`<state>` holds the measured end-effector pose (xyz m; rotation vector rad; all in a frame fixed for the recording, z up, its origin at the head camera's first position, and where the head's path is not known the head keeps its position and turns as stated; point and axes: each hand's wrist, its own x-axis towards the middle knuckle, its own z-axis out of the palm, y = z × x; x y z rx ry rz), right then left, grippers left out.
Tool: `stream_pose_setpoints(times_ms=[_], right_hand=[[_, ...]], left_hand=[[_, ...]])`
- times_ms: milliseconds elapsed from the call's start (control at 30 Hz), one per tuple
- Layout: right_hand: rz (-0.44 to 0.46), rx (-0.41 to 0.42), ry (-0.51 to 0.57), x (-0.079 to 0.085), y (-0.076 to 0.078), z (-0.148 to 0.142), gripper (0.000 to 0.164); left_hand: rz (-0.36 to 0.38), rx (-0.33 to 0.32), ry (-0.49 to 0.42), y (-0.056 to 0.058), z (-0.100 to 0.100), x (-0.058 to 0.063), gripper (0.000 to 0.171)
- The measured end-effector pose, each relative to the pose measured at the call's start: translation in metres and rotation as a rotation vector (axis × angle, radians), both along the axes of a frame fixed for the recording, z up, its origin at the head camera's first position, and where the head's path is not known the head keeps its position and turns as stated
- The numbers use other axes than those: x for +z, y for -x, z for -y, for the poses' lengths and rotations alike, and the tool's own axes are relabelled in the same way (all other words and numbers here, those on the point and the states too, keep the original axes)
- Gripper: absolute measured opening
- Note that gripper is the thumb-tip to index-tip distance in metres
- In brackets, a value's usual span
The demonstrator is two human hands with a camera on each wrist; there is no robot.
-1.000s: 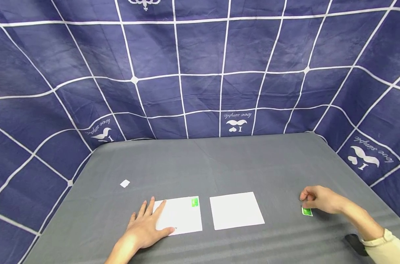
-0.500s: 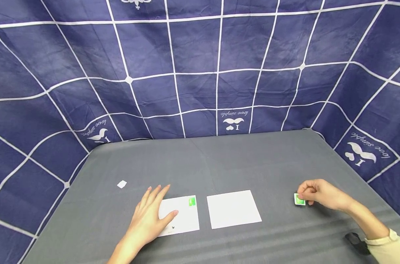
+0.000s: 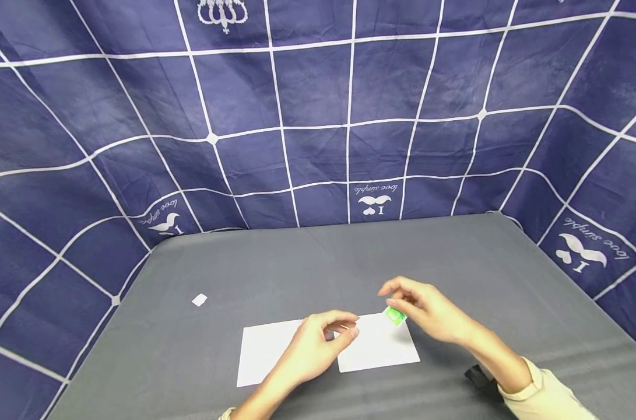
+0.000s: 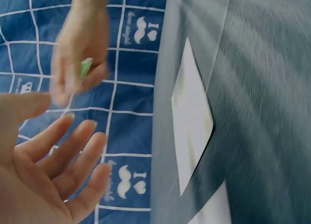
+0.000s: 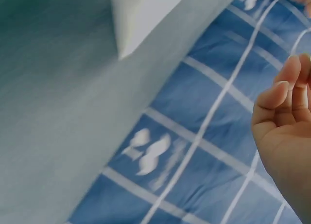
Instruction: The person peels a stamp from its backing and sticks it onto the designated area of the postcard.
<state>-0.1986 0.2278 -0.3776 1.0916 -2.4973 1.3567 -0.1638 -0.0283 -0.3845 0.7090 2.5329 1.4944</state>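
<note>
Between thumb and fingers my right hand [image 3: 428,309] pinches a small green stamp [image 3: 395,315] with a white border, above the far right corner of the right white envelope [image 3: 378,350]. In the right wrist view that hand's thumb meets the fingers; the stamp is hidden there. My left hand [image 3: 315,347] hovers between the two envelopes, its fingers loosely bent and holding nothing, as the left wrist view shows. It hides much of the left white envelope [image 3: 260,353], including its stamped corner.
A small white paper piece [image 3: 199,300] lies at the left on the grey cloth-covered table [image 3: 276,268]. A black object [image 3: 477,376] sits partly under the right forearm. A blue checked curtain [image 3: 318,151] surrounds the far and side edges.
My right hand has picked the green stamp up from the table at the right and carried it left over the right envelope. My left hand has lifted off the left envelope and moved right.
</note>
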Motion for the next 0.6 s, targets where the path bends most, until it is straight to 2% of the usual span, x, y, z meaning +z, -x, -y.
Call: stream_pose_setpoints(times_ms=[200,300,467,600], right_hand=[[-0.102,0.128,-0.017,0.007,-0.001,0.039,0.028],[-0.131,0.165,-0.007,0.009,-0.001,0.048,0.029],[-0.154,0.148,0.002,0.01,0.001,0.058,0.028],[-0.12,0.059,0.053,0.008,0.003,0.066,0.023]], left_hand=[[0.128,-0.007,-0.145,0.0,-0.005,-0.005,0.025],[0.152,-0.009,-0.203,0.001,-0.003,-0.007,0.02],[0.137,0.006,-0.248,0.005,0.0,-0.007,0.016],[0.131,0.04,-0.273,0.006,0.004,-0.004,0.017]])
